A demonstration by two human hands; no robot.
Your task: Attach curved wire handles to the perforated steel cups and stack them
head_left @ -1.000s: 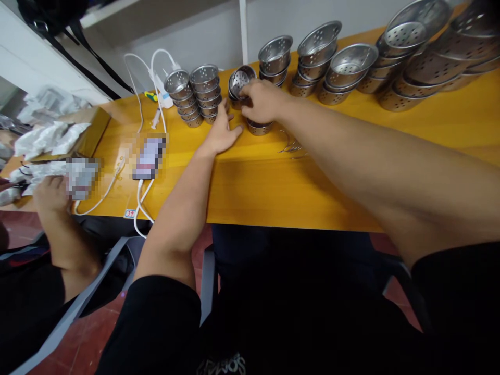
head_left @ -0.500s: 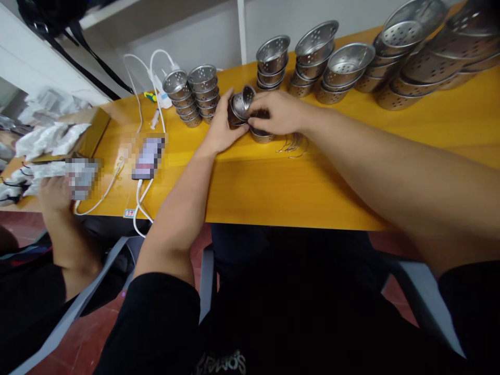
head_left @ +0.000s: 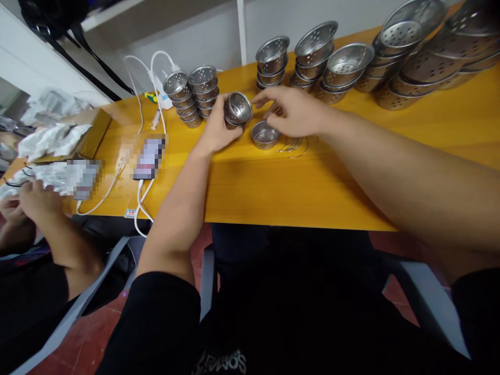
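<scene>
My left hand (head_left: 216, 133) grips a short stack of small perforated steel cups (head_left: 236, 110), tilted so the top cup's inside faces me. My right hand (head_left: 294, 110) hovers with fingers spread just right of that stack and holds nothing. Below its fingers a single small steel cup (head_left: 265, 134) sits upright on the yellow table (head_left: 297, 187). Thin wire hooks (head_left: 292, 146) lie on the table beside that cup, under my right wrist.
Two stacks of small cups (head_left: 192, 94) stand left of my hands; larger perforated bowls (head_left: 347, 62) are stacked along the back and right. A phone (head_left: 149, 157) with white cables lies left. Another person's hands (head_left: 27, 200) handle white wrapping at the table's left end.
My right hand has let go of the cup stack and lifted off to the right, uncovering the single cup. My left hand now holds the stack alone, shifted slightly left.
</scene>
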